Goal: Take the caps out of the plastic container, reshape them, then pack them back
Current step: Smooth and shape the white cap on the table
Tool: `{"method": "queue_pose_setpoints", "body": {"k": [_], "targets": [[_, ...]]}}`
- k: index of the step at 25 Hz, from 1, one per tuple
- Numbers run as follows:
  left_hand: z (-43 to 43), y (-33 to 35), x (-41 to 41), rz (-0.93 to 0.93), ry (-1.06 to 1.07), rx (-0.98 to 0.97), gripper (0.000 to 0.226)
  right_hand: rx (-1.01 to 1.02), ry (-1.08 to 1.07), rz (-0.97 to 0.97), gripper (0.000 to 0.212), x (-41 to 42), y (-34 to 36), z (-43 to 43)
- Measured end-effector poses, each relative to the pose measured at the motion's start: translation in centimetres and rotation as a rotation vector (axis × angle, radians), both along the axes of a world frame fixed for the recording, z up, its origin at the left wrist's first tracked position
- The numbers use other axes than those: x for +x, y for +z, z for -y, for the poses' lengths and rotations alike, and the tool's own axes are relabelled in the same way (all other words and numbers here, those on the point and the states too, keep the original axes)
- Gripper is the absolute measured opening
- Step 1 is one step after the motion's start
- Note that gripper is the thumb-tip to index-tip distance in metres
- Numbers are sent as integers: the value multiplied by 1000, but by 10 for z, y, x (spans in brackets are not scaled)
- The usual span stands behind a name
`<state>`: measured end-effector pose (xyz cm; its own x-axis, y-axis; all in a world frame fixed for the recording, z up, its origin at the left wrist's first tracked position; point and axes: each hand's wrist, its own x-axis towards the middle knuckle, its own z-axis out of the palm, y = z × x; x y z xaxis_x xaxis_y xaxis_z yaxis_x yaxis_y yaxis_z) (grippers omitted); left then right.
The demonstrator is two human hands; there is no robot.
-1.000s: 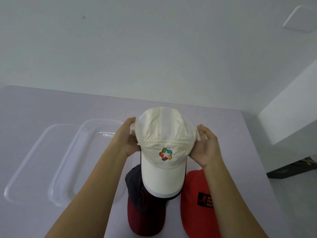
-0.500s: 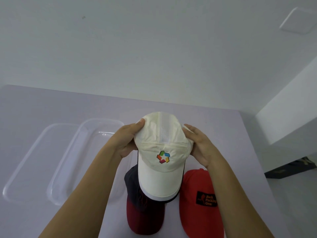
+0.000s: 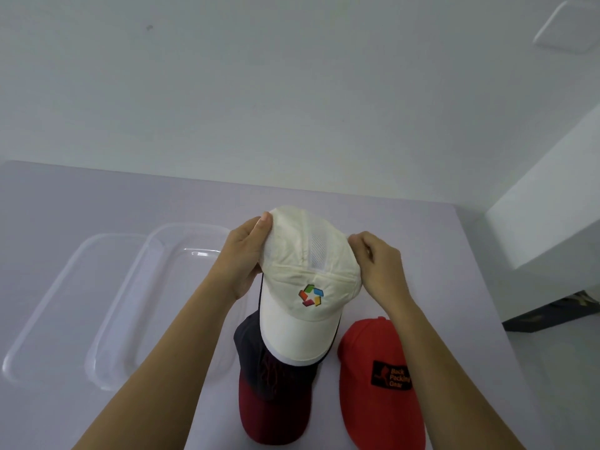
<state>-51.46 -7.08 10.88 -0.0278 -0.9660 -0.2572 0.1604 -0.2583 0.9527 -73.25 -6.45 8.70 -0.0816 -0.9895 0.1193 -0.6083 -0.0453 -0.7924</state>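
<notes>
One counter (image 3: 81,203): two clear plastic trays side by side, left container (image 3: 48,306) and right container (image 3: 130,303); three caps, white cap (image 3: 308,277) raised above dark cap (image 3: 272,394), red cap (image 3: 373,352) beside; two hands, left hand (image 3: 242,264) and right hand (image 3: 380,267), gripping the white crown's sides.

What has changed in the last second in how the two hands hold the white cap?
The left hand slid up the crown of the white cap, and its thumb now lies near the top. The right hand gave up its cupped hold on the side and now pinches the crown's right edge. Both keep their grip, and the cap stays lifted. The navy cap with red brim, the red cap and the clear plastic container have not moved.
</notes>
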Motion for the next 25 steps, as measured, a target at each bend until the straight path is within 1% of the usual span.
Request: {"method": "queue_pose_setpoints", "body": {"k": [2,4,5,8,9,11,12,14,16,17,18,21,23,24,25], "targets": [[7,1,0,105,32,-3,40,72,-61,91,37,1,5,3],[15,0,2,138,87,20,34,182,-110,211,35,2,8,8],[18,0,2,110,114,41,33,245,-87,265,34,4,9,9],[21,4,3,-23,126,50,26,409,81,337,47,7,17,12],[22,7,3,-49,121,32,25,411,128,362,43,7,20,14],[28,16,7,-61,114,-49,24,346,181,403,27,4,30,20],[32,21,11,-36,106,-123,24,294,182,396,24,1,36,25],[44,30,21,123,35,-321,21,185,164,339,25,-4,48,37],[53,39,25,308,-105,-460,20,78,152,241,29,-3,59,47],[56,43,24,357,-152,-478,20,32,149,196,30,0,62,51],[58,45,22,368,-170,-477,19,-10,136,170,31,4,63,53],[63,44,16,312,-96,-468,26,-129,103,198,28,12,57,53],[64,39,14,301,-30,-446,36,-142,169,236,24,18,50,52],[64,38,12,317,-13,-440,41,-128,219,226,23,21,47,51],[64,36,11,345,-9,-436,44,-127,256,168,22,23,44,51]]}}
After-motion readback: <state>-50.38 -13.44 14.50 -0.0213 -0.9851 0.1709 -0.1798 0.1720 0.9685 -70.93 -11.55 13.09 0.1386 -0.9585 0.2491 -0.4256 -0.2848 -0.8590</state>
